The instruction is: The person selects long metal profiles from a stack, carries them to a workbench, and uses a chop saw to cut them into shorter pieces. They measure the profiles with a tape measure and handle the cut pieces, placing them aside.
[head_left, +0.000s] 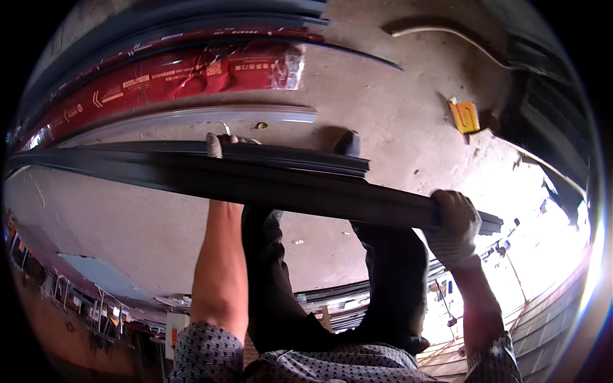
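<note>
A long dark profile bar (287,189) crosses in front of my legs, from the far left to the lower right. My right hand (455,226), in a pale glove, is wrapped round it close to its right end. Just beyond lies a second, similar dark profile bar (306,158), ending further left. My left hand (217,145), also gloved, is closed at the far edge of the bars, thumb over the second one. The nearer bar hides its palm and wrist, so I cannot tell whether it grips both bars.
Beyond the bars, a grey profile strip (255,115) and a long red-wrapped package (185,76) lie on the concrete floor (364,89). More dark profiles (211,22) are stacked behind. At the right are a yellow object (466,117) and a curved strip (447,30).
</note>
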A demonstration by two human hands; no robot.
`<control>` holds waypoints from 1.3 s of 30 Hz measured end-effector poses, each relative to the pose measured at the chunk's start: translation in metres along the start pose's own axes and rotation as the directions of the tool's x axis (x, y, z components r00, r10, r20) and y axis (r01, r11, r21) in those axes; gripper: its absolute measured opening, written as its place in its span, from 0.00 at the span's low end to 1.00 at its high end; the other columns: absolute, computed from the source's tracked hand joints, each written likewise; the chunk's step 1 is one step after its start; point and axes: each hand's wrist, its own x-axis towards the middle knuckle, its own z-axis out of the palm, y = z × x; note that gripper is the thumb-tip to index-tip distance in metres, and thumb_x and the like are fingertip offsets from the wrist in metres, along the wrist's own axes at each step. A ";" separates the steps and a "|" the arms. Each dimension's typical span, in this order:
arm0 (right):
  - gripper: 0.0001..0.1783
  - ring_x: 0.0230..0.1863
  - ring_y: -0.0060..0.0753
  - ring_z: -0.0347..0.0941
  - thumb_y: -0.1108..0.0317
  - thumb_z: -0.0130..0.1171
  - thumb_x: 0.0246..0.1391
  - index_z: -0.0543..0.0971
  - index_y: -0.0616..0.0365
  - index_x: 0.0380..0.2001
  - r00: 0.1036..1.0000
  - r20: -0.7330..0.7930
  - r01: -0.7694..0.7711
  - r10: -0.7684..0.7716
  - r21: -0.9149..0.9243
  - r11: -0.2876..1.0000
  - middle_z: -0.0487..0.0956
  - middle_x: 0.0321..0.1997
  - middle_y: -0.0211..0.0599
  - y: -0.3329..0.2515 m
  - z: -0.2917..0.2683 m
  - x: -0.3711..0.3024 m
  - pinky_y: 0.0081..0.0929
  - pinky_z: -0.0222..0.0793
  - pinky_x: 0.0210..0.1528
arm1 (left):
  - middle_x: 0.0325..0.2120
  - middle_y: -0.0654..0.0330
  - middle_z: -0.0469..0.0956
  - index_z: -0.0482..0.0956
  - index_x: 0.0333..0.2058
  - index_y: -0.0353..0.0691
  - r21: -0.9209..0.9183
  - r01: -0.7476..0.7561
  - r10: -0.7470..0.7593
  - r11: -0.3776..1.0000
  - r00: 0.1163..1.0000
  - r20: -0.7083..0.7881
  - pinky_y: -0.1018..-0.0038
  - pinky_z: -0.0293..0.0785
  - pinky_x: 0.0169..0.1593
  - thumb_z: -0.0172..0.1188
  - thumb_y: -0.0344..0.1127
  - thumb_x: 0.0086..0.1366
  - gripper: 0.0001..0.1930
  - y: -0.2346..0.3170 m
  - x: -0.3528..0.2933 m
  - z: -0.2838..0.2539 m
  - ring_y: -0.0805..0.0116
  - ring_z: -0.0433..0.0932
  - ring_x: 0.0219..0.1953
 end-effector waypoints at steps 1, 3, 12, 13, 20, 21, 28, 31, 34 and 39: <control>0.23 0.36 0.50 0.77 0.63 0.74 0.43 0.76 0.55 0.41 1.000 -0.010 0.015 -0.015 0.003 1.000 0.79 0.33 0.40 -0.006 -0.008 -0.004 0.43 0.73 0.40 | 0.33 0.63 0.79 0.79 0.39 0.44 -0.215 0.070 -0.071 0.974 0.997 0.001 0.56 0.74 0.55 0.64 0.56 0.66 0.20 -0.015 -0.018 0.016 0.61 0.78 0.38; 0.24 0.39 0.50 0.78 0.66 0.73 0.42 0.75 0.55 0.44 1.000 0.007 0.013 -0.014 0.050 0.999 0.79 0.36 0.41 -0.024 -0.028 -0.010 0.44 0.73 0.42 | 0.34 0.62 0.80 0.80 0.41 0.44 -0.439 0.156 -0.144 0.885 0.988 0.060 0.53 0.70 0.59 0.60 0.60 0.67 0.23 -0.042 -0.056 0.049 0.59 0.78 0.38; 0.20 0.56 0.46 0.74 0.62 0.70 0.43 0.78 0.57 0.39 0.992 0.118 0.030 -0.046 0.135 0.990 0.79 0.45 0.42 -0.065 -0.116 -0.042 0.39 0.71 0.58 | 0.30 0.58 0.78 0.75 0.34 0.43 -0.418 0.374 -0.208 0.828 0.897 0.391 0.53 0.67 0.62 0.54 0.71 0.66 0.31 -0.108 -0.227 0.203 0.63 0.77 0.37; 0.19 0.55 0.47 0.75 0.61 0.70 0.44 0.79 0.56 0.39 0.985 0.175 -0.040 0.010 0.164 0.986 0.80 0.45 0.43 -0.072 -0.129 -0.046 0.41 0.72 0.57 | 0.30 0.57 0.79 0.75 0.38 0.41 -0.468 0.351 -0.219 0.811 0.924 0.314 0.52 0.69 0.63 0.55 0.71 0.65 0.33 -0.106 -0.238 0.204 0.61 0.78 0.38; 0.21 0.46 0.57 0.80 0.53 0.66 0.51 0.76 0.57 0.40 0.902 0.427 -0.132 0.057 0.148 0.980 0.83 0.40 0.51 -0.101 -0.193 -0.072 0.49 0.75 0.50 | 0.38 0.53 0.83 0.84 0.41 0.48 -0.470 0.140 -0.095 0.871 0.988 0.119 0.49 0.74 0.58 0.65 0.65 0.60 0.26 -0.079 -0.339 0.255 0.55 0.81 0.43; 0.23 0.46 0.57 0.80 0.52 0.66 0.51 0.75 0.57 0.41 0.886 0.462 -0.120 0.042 0.142 0.983 0.83 0.40 0.51 -0.101 -0.196 -0.073 0.49 0.75 0.51 | 0.42 0.54 0.82 0.84 0.43 0.49 -0.472 0.130 -0.050 0.872 0.983 0.177 0.49 0.72 0.60 0.67 0.66 0.58 0.28 -0.077 -0.352 0.259 0.53 0.79 0.46; 0.46 0.51 0.53 0.80 0.37 0.73 0.38 0.68 0.54 0.54 0.858 0.511 -0.022 0.060 -0.081 0.996 0.81 0.47 0.47 -0.114 -0.196 -0.090 0.47 0.75 0.55 | 0.51 0.56 0.79 0.75 0.57 0.40 -0.347 0.072 0.077 0.935 0.914 0.398 0.54 0.72 0.62 0.63 0.74 0.56 0.44 -0.079 -0.385 0.240 0.59 0.76 0.55; 0.51 0.50 0.53 0.81 0.31 0.72 0.34 0.70 0.58 0.53 0.856 0.513 -0.009 0.062 -0.104 0.995 0.83 0.46 0.49 -0.105 -0.184 -0.095 0.46 0.75 0.54 | 0.51 0.56 0.79 0.75 0.56 0.41 -0.279 0.108 0.024 0.954 0.903 0.429 0.54 0.73 0.61 0.65 0.70 0.57 0.41 -0.080 -0.389 0.233 0.58 0.76 0.56; 0.51 0.50 0.53 0.81 0.31 0.71 0.33 0.71 0.59 0.52 0.809 0.581 -0.006 0.088 -0.142 0.990 0.83 0.46 0.52 -0.112 -0.204 -0.095 0.46 0.75 0.54 | 0.52 0.56 0.79 0.75 0.56 0.42 -0.295 0.189 -0.029 0.936 0.881 0.472 0.53 0.72 0.62 0.65 0.67 0.58 0.38 -0.073 -0.395 0.228 0.56 0.76 0.57; 0.45 0.47 0.54 0.82 0.34 0.69 0.36 0.73 0.58 0.50 0.838 0.544 0.041 0.038 -0.133 0.990 0.84 0.43 0.52 -0.145 -0.260 -0.119 0.47 0.76 0.52 | 0.46 0.51 0.82 0.79 0.51 0.41 -0.477 -0.025 0.206 0.879 0.921 0.332 0.47 0.72 0.62 0.63 0.62 0.63 0.31 0.000 -0.381 0.204 0.48 0.79 0.53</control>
